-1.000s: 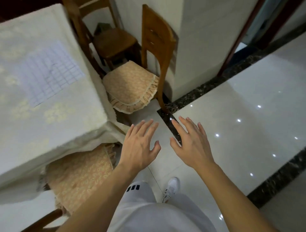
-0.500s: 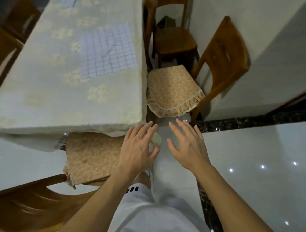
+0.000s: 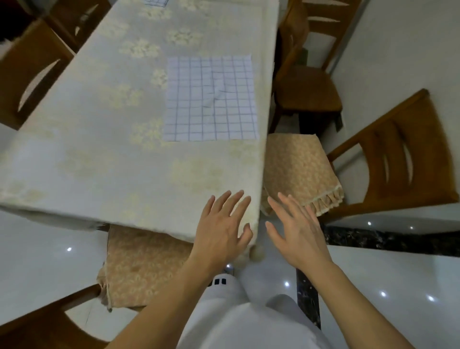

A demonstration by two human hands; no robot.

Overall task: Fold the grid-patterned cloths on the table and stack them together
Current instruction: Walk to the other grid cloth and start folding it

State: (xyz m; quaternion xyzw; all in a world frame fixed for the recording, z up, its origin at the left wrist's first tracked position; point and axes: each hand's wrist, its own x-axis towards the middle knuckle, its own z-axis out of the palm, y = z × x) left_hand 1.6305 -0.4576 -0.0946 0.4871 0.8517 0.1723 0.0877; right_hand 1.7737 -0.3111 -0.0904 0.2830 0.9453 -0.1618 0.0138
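A white cloth with a blue grid pattern [image 3: 210, 99] lies spread flat on the table [image 3: 99, 162], close to its right edge, with a small wrinkle in the middle. A second grid cloth [image 3: 155, 2] just shows at the table's far end, cut off by the frame. My left hand [image 3: 221, 229] hovers open over the table's near right corner. My right hand [image 3: 293, 231] is open beside it, past the corner and above the floor. Neither hand touches a cloth.
The table wears a pale floral tablecloth. Wooden chairs with tan cushions stand at the right [image 3: 301, 169] and tucked under the near edge [image 3: 142, 264]; another chair [image 3: 308, 89] stands further back right, and more at the left [image 3: 32, 74]. The floor is glossy white tile.
The view has swung left and forward, bringing the table and the grid cloth from the upper left to the centre. Both hands stay open and now reach the table's corner.
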